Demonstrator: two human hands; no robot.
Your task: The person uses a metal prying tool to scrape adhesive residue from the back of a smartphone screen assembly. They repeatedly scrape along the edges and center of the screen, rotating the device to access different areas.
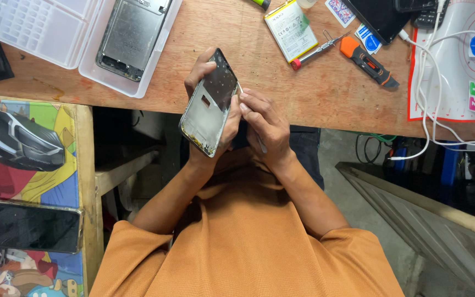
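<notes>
- Left hand (pixel 211 99), fingers clamped around opened phone frame (pixel 209 104), tilted up over worktop (pixel 259 71) edge.
- Right hand (pixel 265 124), fingers pinched together on thin tool (pixel 259 144), tip at frame's right edge.
- Battery (pixel 291 29) and screwdriver (pixel 320 49) lying beyond on worktop.

Wooden workbench (pixel 314 93) above a grey concrete floor (pixel 353 198).

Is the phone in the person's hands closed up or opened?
Opened. The phone frame held in the left hand shows bare internals with no back cover; the right hand works a thin tool at its edge.
</notes>
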